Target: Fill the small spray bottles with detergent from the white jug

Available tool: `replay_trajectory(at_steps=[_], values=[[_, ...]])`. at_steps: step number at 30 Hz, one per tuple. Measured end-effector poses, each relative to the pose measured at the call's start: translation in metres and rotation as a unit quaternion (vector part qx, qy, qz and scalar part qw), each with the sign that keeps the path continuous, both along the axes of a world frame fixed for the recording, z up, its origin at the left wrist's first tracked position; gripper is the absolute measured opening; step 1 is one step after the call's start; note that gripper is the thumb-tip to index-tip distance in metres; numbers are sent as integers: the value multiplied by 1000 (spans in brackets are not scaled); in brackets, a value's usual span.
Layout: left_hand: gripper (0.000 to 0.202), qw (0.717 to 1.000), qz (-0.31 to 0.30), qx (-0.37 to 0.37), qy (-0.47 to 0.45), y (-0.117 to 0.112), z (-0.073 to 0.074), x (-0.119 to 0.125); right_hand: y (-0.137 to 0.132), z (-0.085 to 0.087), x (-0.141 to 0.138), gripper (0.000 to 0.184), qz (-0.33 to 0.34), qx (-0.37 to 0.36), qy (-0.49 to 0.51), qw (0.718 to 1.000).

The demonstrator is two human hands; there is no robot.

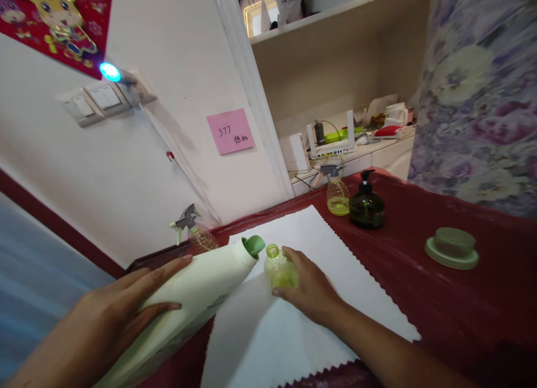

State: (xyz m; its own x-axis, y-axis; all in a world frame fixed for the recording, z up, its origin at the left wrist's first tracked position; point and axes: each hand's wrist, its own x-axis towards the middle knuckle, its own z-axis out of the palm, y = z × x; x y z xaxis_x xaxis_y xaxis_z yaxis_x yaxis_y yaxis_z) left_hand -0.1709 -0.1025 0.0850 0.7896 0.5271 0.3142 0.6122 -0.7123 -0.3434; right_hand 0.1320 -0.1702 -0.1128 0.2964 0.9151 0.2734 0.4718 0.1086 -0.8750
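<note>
Half full by look, top unfilled: small bottle (pixel 280 275) | right hand (pixel 312 287) clasps it | left hand (pixel 107 318) grips tilted pale bottle (pixel 205 284) | spout (pixel 254 245) near, no stream visible

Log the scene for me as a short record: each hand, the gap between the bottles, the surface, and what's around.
Left hand: grips large pale bottle, angled toward small bottle
Right hand: holds small bottle, its mouth open
Gap: green spout beside the small bottle's mouth, apart; no stream visible
Surface: white mat on red tablecloth
Around: two spray bottles, dark pump bottle, green lid-like piece
</note>
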Motion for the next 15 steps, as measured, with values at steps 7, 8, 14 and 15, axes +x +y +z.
replay_trajectory(at_steps=[7,8,14,15], values=[[54,999,-27,15,16,4,0,3,0,1,0,89,4,-3,-10,1000],[54,999,-28,14,20,4,0,3,0,0,0,89,2,-2,-10,1000],[53,998,-48,30,30,7,2,9,2,-3,0,89,0,4,-6,1000],[52,998,-51,31,31,7,2,10,2,-3,0,89,0,5,-6,1000]])
